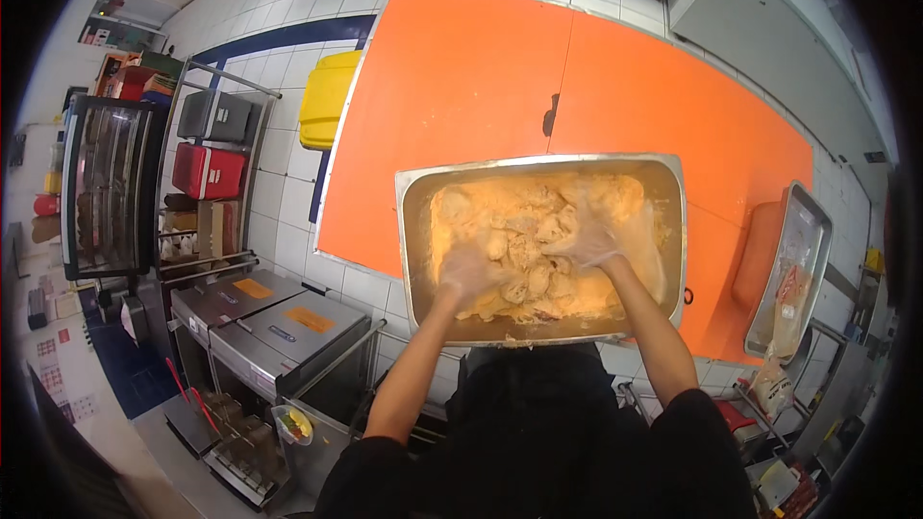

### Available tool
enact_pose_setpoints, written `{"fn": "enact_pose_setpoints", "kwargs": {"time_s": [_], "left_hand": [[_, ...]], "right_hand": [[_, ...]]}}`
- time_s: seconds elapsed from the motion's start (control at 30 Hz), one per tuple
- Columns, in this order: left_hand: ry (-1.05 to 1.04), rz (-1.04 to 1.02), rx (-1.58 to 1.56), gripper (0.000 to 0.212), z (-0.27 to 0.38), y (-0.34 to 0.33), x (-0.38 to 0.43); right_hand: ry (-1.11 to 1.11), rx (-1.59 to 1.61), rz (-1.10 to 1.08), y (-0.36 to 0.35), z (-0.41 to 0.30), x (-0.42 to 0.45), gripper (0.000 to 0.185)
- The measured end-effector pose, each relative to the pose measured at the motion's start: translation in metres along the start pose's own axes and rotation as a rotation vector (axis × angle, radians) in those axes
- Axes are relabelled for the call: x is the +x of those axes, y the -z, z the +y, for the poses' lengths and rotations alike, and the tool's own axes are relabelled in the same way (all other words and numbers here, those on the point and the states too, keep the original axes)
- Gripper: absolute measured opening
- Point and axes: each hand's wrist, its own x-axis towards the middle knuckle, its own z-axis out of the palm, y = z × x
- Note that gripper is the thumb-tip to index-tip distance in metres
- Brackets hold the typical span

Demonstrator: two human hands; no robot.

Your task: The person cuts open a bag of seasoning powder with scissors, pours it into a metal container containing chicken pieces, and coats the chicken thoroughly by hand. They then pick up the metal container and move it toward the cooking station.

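Note:
A deep stainless steel pan (674,231) rests at the near edge of an orange tabletop. Inside lie several flour-coated pieces of what looks like chicken (530,249), heaped in the middle amid pale orange breading flour (469,187). Both hands are down in the pan and appear to wear thin clear plastic gloves. My left hand (469,270) is at the left side of the pile, blurred. At the pile's right touches my right hand (591,238), its fingers pointing inward over the pieces. Whether either hand grips a piece is hidden by blur and flour.
The orange table (461,79) extends beyond the pan. At its right, a metal tray (789,267) holding a plastic bag leans by an orange tub (757,252). A yellow lidded bin (328,101) stands at the left edge. Steel fryers (288,331) stand at lower left.

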Motion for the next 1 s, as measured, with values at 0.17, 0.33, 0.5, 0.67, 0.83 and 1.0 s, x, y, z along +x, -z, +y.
{"fn": "enact_pose_setpoints", "kwargs": {"time_s": [0.17,0.33,0.5,0.67,0.83,1.0], "left_hand": [[0.017,-0.049,0.237,0.054,0.027,-0.012,0.039],[-0.086,0.018,0.227,0.03,0.015,-0.014,0.057],[-0.275,0.138,0.302,0.03,0.003,-0.03,0.022],[-0.302,0.183,0.228,0.069,-0.026,-0.023,-0.021],[0.234,-0.067,-0.235,0.092,0.01,0.008,-0.077],[0.147,-0.325,0.207,0.098,0.011,-0.025,-0.041]], "right_hand": [[0.198,-0.04,-0.005,-0.024,-0.011,0.008,0.118],[0.082,0.478,-0.224,-0.001,-0.04,0.006,0.069],[0.236,0.017,-0.149,0.003,-0.068,-0.024,0.052],[0.415,-0.447,0.121,-0.042,-0.116,-0.031,0.067],[0.421,-0.063,-0.126,-0.039,-0.084,-0.039,0.087],[0.408,-0.425,-0.233,-0.028,-0.042,-0.05,0.087]]}}
